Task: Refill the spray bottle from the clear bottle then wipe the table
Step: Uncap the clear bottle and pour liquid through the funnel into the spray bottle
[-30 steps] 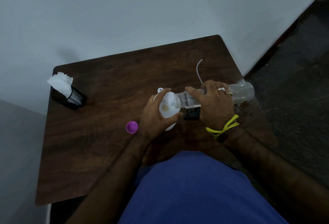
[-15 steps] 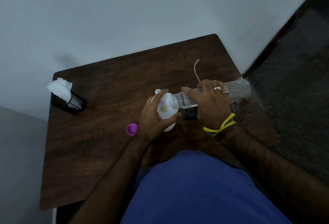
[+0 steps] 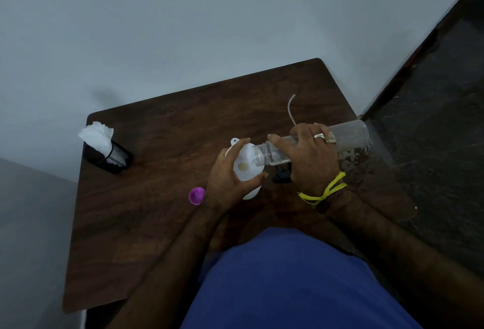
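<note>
Here the right hand (image 3: 311,161) grips the clear bottle (image 3: 348,136), its long axis near level, mouth leftward over the white funnel (image 3: 246,166) that the left hand (image 3: 227,179) steadies above the desk (image 3: 157,197).

Dim, bluish light on my table (image 3: 157,197); soft shadows, wide-angle bend at edges, slightly soft focus.

Bare forearms, no sleeves. The right hand (image 3: 311,161) wore a silver ring (image 3: 319,136); just behind that ring, at the wrist, sat a knotted yellow thread band (image 3: 324,192) beside a darker one. Blue garment (image 3: 301,281) below.
</note>
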